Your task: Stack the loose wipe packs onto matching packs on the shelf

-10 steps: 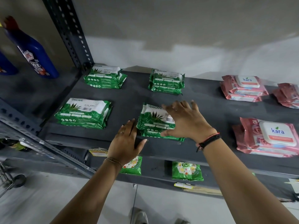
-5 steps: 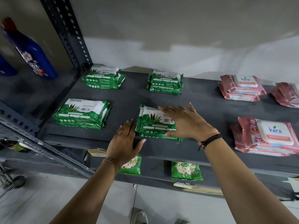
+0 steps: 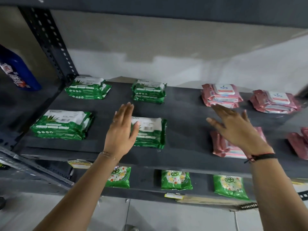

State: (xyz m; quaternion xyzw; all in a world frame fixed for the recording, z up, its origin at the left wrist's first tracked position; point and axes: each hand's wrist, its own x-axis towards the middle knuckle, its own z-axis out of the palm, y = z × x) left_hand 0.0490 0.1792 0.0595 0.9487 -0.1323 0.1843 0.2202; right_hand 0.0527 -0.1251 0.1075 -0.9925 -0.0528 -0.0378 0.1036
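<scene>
On the dark shelf (image 3: 183,114) lie stacks of green wipe packs: front left (image 3: 61,125), front middle (image 3: 150,132), back left (image 3: 87,88) and back middle (image 3: 149,90). Pink packs lie to the right: back (image 3: 220,95), far back right (image 3: 275,101), front (image 3: 223,145), and one at the right edge (image 3: 298,144). My left hand (image 3: 122,130) hovers open over the left side of the front middle green stack. My right hand (image 3: 235,129) is open, fingers spread, above the front pink stack and hiding most of it. Neither hand holds anything.
A blue bottle (image 3: 15,70) stands on the neighbouring shelf at the left, beyond a perforated metal upright (image 3: 50,42). Green floral pouches (image 3: 175,180) lie on the lower shelf. Another shelf board (image 3: 150,7) runs overhead.
My right hand has left the front middle green stack and swung right over the pink packs. My left hand has risen from the shelf edge. The view has shifted right and up.
</scene>
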